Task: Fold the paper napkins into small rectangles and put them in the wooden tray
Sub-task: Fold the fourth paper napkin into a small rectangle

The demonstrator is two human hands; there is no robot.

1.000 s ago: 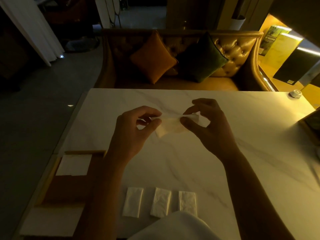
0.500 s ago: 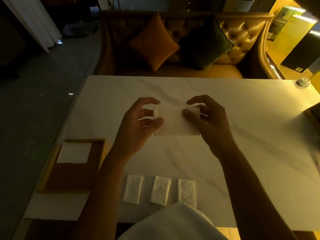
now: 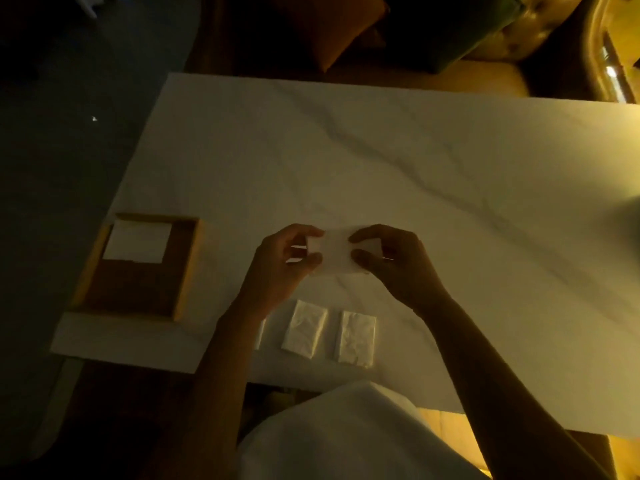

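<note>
The napkin (image 3: 335,251) being worked is held just over the table (image 3: 433,161), to the right of the wooden tray (image 3: 188,268) and about level with its middle. Each grip is a pinch: the left hand (image 3: 278,270) pinches the napkin's left end between thumb and fingers, and the right hand (image 3: 393,268) does the same at the right end. The piece is wider than it is deep, with its long axis running left to right, so its left end points at the tray. A fold that brings one short end onto the other would probably give the small rectangle. The left hand is the nearer one to the tray, so I judge it the natural one to carry the piece over. One flat white napkin (image 3: 138,245) already lies in the tray's far left corner. Right of the tray and nearer the person, two folded napkins (image 3: 304,329) lie side by side, with the edge of a third showing beside the left forearm.
</note>
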